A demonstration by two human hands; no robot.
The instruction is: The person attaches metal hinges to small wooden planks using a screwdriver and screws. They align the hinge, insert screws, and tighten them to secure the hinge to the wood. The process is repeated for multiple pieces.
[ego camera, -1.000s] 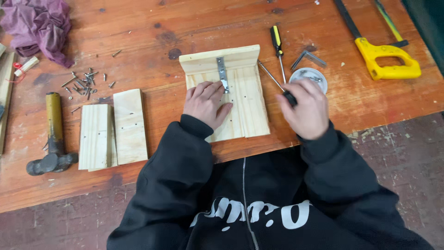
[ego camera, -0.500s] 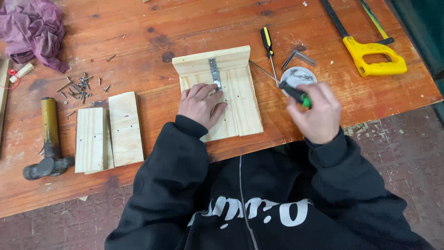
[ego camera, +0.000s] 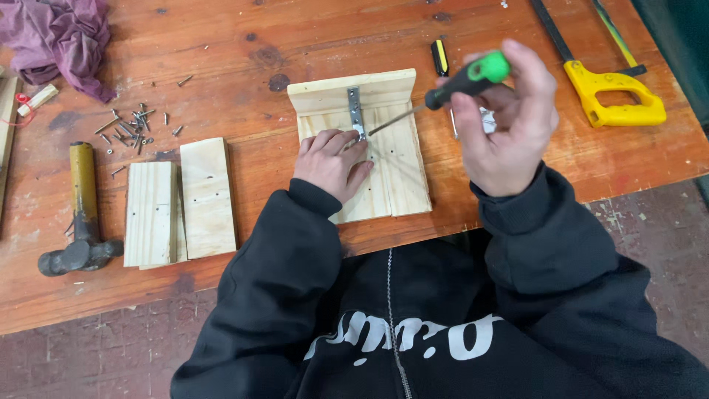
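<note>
A pale wooden corner piece (ego camera: 391,170), made of a flat board and an upright board, lies on the wooden workbench (ego camera: 295,44). A metal angle bracket (ego camera: 355,109) is set in its corner. My left hand (ego camera: 329,162) lies on the flat board with its fingertips at the bracket's lower end. My right hand (ego camera: 506,118) is raised above the bench and grips a screwdriver (ego camera: 461,83) with a green and black handle. Its thin shaft slants down to the left, and the tip ends close to the bracket.
Two loose wooden boards (ego camera: 181,201) lie to the left, beside a hammer (ego camera: 81,214). Several screws (ego camera: 129,125) are scattered behind them. A purple rag (ego camera: 59,37) sits at the far left. A second screwdriver (ego camera: 440,58) and a yellow-handled saw (ego camera: 605,81) lie at the right.
My right hand has lifted the green-handled screwdriver off the bench and swung its tip toward the bracket. My left hand has stayed on the board.
</note>
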